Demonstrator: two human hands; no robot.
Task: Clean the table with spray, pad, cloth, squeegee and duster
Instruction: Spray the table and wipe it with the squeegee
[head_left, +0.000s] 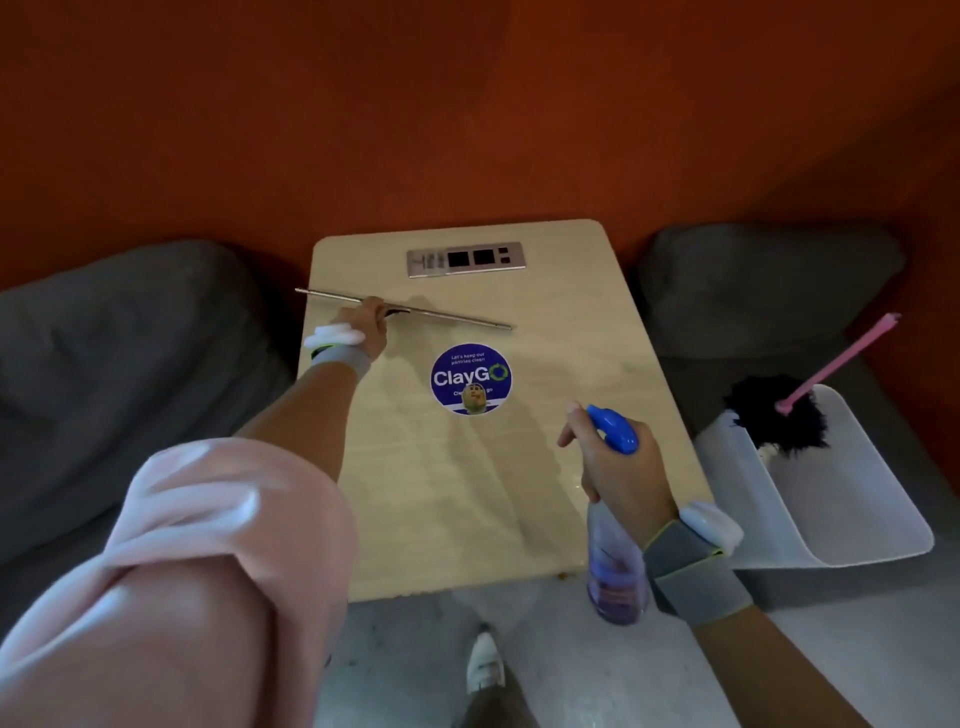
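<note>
Near right edge: spray bottle (615, 566) is gripped by the right hand (618, 467), fingers wrapped round the neck under the blue head, forefinger lifted off the trigger. Bottle is held upright, just beside the tabletop (545, 291) edge.

Far left: squeegee (452, 315) handle is clasped by the left hand (371, 325); the long blade is laid slantwise across the far part of the tabletop.

Step judged: squeegee pass. The blade should probably be squared to the edge, kept flat with even pressure, and drawn toward the near edge in overlapping strokes. The bottle is best kept clear of the stroke path.

Noted in the way: round ClayGo sticker (470, 378) mid-tabletop, whose rim may be caught by the blade. Metal socket panel (466, 259) beyond the blade; liquid should be kept off it.

Right seat: duster (779, 415), pink-handled, is lodged in a white bin (852, 499). Pad and cloth not made out. Grey cushions either side, orange wall behind.
</note>
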